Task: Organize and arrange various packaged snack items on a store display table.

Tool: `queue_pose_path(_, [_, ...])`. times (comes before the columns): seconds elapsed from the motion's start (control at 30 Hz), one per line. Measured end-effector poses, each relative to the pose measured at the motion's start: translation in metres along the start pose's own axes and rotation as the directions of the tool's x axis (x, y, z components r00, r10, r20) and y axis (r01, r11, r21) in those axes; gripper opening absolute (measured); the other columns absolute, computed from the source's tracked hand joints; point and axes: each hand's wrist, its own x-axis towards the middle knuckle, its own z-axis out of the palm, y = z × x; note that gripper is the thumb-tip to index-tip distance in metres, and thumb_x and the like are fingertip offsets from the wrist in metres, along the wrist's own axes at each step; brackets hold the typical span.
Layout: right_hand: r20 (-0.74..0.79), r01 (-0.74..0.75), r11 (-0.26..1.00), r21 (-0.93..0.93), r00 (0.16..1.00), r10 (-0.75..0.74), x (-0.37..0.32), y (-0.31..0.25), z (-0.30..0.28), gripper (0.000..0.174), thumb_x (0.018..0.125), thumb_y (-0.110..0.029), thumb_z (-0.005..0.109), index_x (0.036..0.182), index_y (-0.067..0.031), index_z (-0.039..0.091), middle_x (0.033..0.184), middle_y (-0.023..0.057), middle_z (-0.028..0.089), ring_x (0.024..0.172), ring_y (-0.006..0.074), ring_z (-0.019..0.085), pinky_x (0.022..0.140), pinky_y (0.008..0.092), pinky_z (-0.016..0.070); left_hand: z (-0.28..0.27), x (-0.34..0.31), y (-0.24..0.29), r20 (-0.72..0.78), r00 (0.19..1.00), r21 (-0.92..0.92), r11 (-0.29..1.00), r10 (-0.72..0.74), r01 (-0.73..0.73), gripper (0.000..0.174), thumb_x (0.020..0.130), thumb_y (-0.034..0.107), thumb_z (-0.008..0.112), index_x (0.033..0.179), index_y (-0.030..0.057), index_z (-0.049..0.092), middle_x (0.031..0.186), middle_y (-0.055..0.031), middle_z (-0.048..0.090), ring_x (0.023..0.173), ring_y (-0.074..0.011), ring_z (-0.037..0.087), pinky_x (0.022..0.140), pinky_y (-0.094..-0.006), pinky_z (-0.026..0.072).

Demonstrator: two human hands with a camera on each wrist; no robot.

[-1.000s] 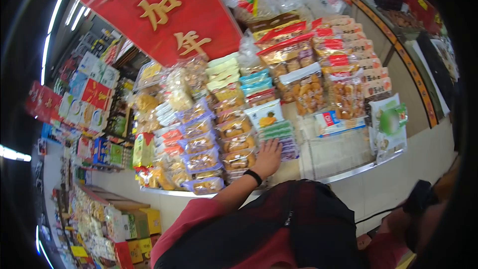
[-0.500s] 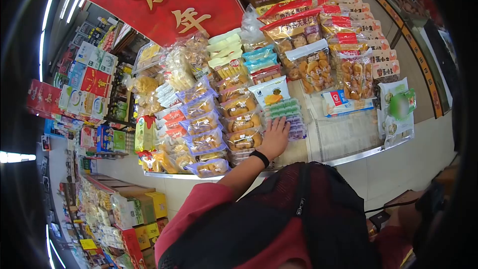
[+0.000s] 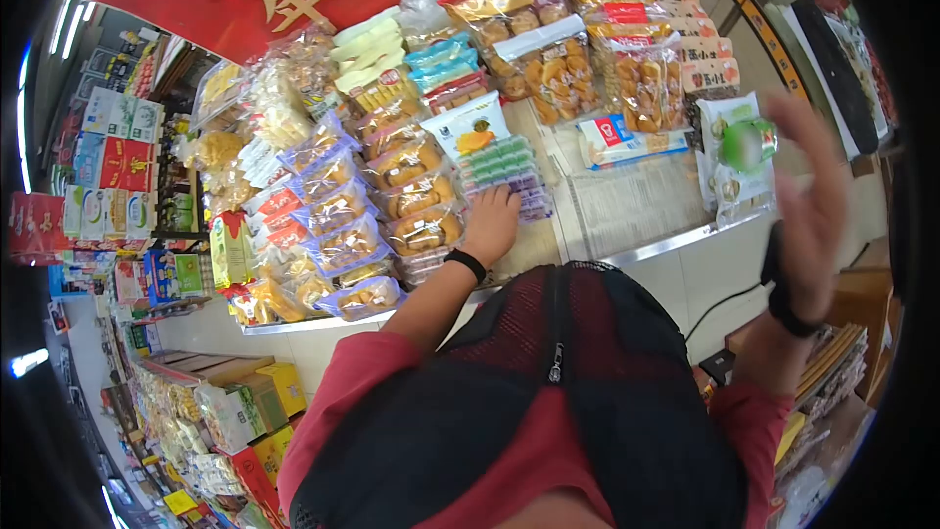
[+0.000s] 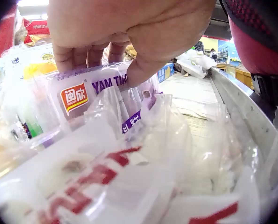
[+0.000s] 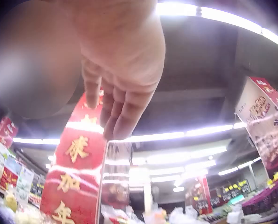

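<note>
My left hand (image 3: 492,227) is at the front of a short row of snack packs, over a purple-printed yam snack pack (image 3: 534,200). In the left wrist view the fingers reach behind the top of this yam snack pack (image 4: 99,88), with the thumb on its near side. Green-striped packs (image 3: 494,162) lie just behind it, then a white pack with an orange picture (image 3: 468,127). My right hand (image 3: 813,196) is raised at the right, blurred, its fingers extended and holding nothing. In the right wrist view the right hand (image 5: 122,60) shows against the ceiling and a red banner.
Bagged brown pastries (image 3: 423,228) and purple-edged packs (image 3: 345,245) stand in rows left of the left hand. A blue-and-white pack (image 3: 632,142) lies on the paper-covered table (image 3: 636,211). A white-and-green bag (image 3: 732,171) sits at the right corner. A metal edge (image 3: 656,248) runs along the front.
My right hand has risen into view at the right. The left hand stays on the purple packs, its spread fingers now drawn closer together. The head view has shifted, moving the table left.
</note>
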Motion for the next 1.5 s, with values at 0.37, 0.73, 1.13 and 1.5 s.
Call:
queue_pose_path(0.37, [0.647, -0.338, 0.937, 0.094, 0.735, 0.200, -0.096, 0.051, 0.200, 0.050, 0.084, -0.033, 0.060, 0.126, -0.0054, 0.057, 0.116, 0.0208, 0.060, 0.108, 0.0362, 0.057, 0.094, 0.0427, 0.0451, -0.018, -0.001, 0.001, 0.191, 0.976, -0.147, 0.986, 0.102, -0.074, 0.025, 0.080, 0.007, 0.057, 0.104, 0.0039, 0.053, 0.094, -0.0171, 0.060, 0.092, -0.0357, 0.058, 0.081, -0.0446, 0.0451])
queue_pose_path(0.73, [0.565, -0.337, 0.940, 0.060, 0.788, 0.246, -0.106, 0.043, 0.239, 0.056, 0.080, -0.028, 0.067, 0.130, -0.0080, 0.051, 0.116, 0.0176, 0.056, 0.103, 0.0359, 0.058, 0.087, 0.0421, 0.0479, -0.071, 0.032, 0.044, 0.063, 0.950, -0.393, 0.883, 0.304, -0.256, 0.032, 0.079, 0.008, 0.064, 0.109, 0.0037, 0.056, 0.098, -0.0169, 0.062, 0.094, -0.0379, 0.057, 0.083, -0.0461, 0.0443])
queue_pose_path(1.13, [0.459, -0.499, 0.819, 0.283, 0.820, 0.341, -0.113, 0.056, 0.218, 0.042, 0.079, -0.022, 0.069, 0.116, -0.0025, 0.062, 0.105, 0.0171, 0.064, 0.097, 0.0310, 0.061, 0.086, 0.0378, 0.0479, -0.079, 0.042, 0.033, -0.110, 0.981, -0.436, 0.879, 0.159, -0.191, 0.053, 0.076, 0.021, 0.072, 0.121, -0.0004, 0.053, 0.117, -0.0214, 0.058, 0.107, -0.0385, 0.055, 0.093, -0.0427, 0.0431])
queue_pose_path(1.5, [0.657, -0.829, 0.122, 0.546, 0.514, 0.551, -0.116, 0.064, 0.195, 0.037, 0.087, -0.015, 0.066, 0.120, 0.0004, 0.058, 0.102, 0.0068, 0.066, 0.091, 0.0138, 0.063, 0.077, 0.0297, 0.0508, -0.044, 0.024, 0.022, 0.511, 0.859, -0.849, -0.186, -0.043, 0.495, 0.055, 0.095, 0.035, 0.057, 0.136, 0.0010, 0.042, 0.131, -0.0124, 0.053, 0.117, -0.0221, 0.055, 0.099, -0.0380, 0.0440])
